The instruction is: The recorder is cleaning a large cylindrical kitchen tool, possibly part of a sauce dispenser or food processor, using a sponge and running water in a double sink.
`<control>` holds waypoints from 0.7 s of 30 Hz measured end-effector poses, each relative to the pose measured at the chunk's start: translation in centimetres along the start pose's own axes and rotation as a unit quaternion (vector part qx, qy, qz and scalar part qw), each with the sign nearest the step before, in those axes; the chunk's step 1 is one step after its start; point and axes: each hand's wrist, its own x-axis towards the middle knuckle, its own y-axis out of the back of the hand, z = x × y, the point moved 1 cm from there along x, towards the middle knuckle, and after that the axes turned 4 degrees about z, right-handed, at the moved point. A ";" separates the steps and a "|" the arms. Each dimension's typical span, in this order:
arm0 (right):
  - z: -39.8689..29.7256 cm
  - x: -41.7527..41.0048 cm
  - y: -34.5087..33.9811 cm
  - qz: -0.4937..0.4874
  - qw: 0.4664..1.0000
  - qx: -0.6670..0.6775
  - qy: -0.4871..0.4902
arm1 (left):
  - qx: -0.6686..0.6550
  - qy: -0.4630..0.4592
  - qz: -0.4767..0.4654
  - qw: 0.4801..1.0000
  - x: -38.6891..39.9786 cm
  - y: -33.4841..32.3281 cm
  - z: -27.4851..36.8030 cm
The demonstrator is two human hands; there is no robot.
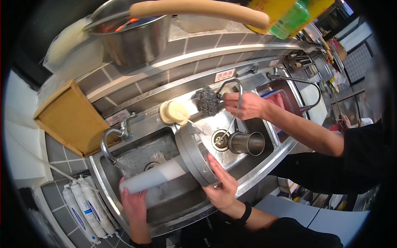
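My left hand (135, 198) is at the lower left, its fingers around the free end of a white cylinder (155, 175) held over the left sink basin. The cylinder's other end meets a round grey shallow vessel (194, 155), tilted on its side; whether they are joined I cannot tell. My right hand (221, 186) grips this vessel's rim, fingers spread along its edge. Water runs from the left faucet (108, 142) close to the cylinder. In the neighbouring basin, a metal cup (248, 143) lies on its side by the drain (220, 140).
A co-worker's hand (245, 105) reaches in from the right to the middle faucet (231, 81). Behind the basins sit a metal scourer (207, 100) and a cream round-headed tool (176, 112). A wooden board (73, 119) leans left; a steel pot (133, 40) stands on the ledge.
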 end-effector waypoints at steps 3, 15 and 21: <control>0.2 -1.3 0.9 -0.004 1.000 0.026 -0.001 | 0.024 -0.019 -0.021 0.999 -2.3 1.5 1.5; 2.4 -4.0 -3.1 0.067 0.954 0.139 -0.258 | 0.078 -0.187 -0.006 0.979 -6.8 -0.1 6.8; 1.1 -0.4 -6.3 -0.101 0.918 0.074 -0.375 | 0.188 -0.274 0.111 0.937 -7.0 -5.1 8.3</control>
